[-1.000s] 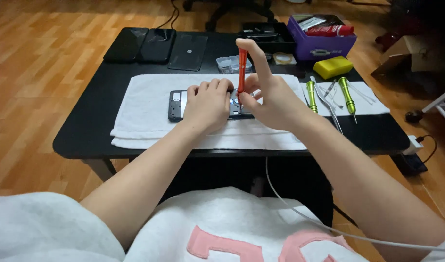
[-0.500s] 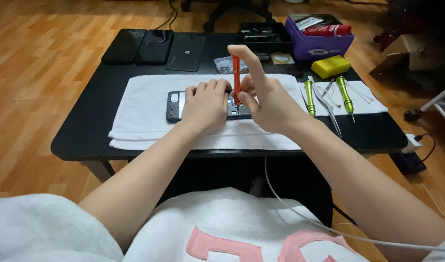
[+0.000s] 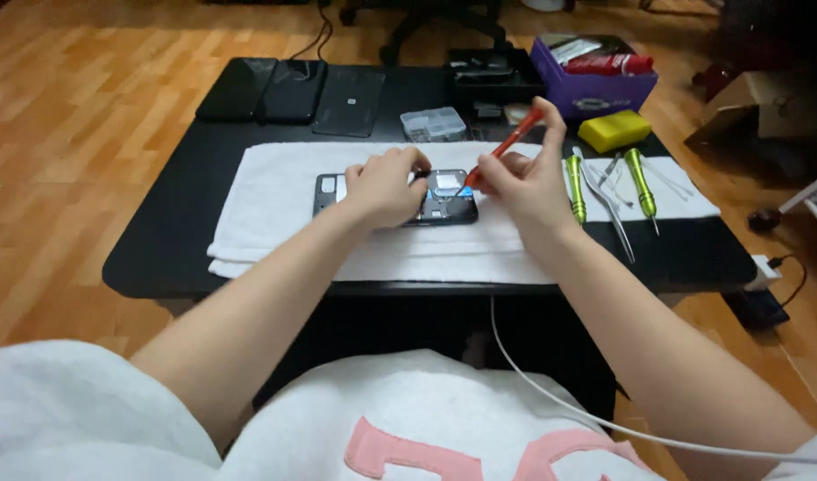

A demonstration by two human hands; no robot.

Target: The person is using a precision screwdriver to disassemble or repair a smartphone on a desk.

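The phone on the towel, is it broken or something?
The phone lies with its back off and insides showing, steadied by the left hand. The right hand tilts a red screwdriver into it. No cracks visible.

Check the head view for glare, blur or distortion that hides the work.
Head view: soft, slightly blurred overall; fine parts inside the opened phone are unreadable. Table edges bow from wide-angle distortion. Mild sheen on the floor, none on the towel. Left hand covers mid-phone; right hand holds the red screwdriver.

Phone's (image 3: 444,200) middle under left hand (image 3: 383,185)
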